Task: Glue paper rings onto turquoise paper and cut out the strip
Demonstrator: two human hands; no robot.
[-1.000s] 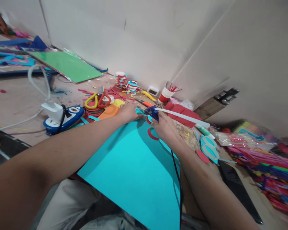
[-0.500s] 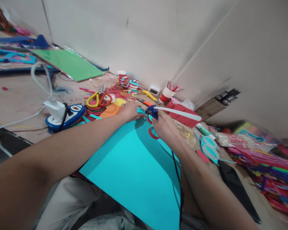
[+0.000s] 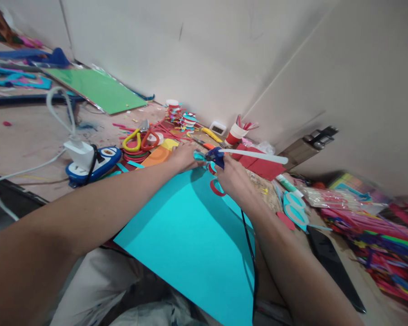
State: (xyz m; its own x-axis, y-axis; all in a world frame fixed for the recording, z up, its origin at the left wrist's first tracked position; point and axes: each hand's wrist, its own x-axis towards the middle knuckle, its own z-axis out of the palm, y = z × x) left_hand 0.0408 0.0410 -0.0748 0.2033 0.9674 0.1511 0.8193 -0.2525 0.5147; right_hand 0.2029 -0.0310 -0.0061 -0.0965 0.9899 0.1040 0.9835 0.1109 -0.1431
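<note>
My right hand (image 3: 234, 174) is wrapped round a small blue glue gun (image 3: 216, 156), with a long white glue stick (image 3: 255, 156) jutting out of its back to the right. The gun's tip points left, towards a small curled turquoise paper piece (image 3: 199, 155). My left hand (image 3: 184, 156) is closed on that piece; its fingertips are partly hidden. Under both hands a large turquoise sheet (image 3: 187, 235) slopes down over my lap. Red paper rings (image 3: 217, 188) lie at the sheet's upper edge, beside my right hand. The gun's black cord runs down along the sheet's right side.
Yellow and orange-handled scissors (image 3: 140, 139) lie left of my hands, near a blue power strip (image 3: 93, 165). Behind stand a red and white paper cup (image 3: 236, 134) and a small white digital display (image 3: 218, 128). To the right lie a black phone-like slab (image 3: 335, 267) and colourful pipe cleaners (image 3: 381, 244).
Both hands stay almost in place, still holding the glue gun and the turquoise piece. The view has shifted very slightly.
</note>
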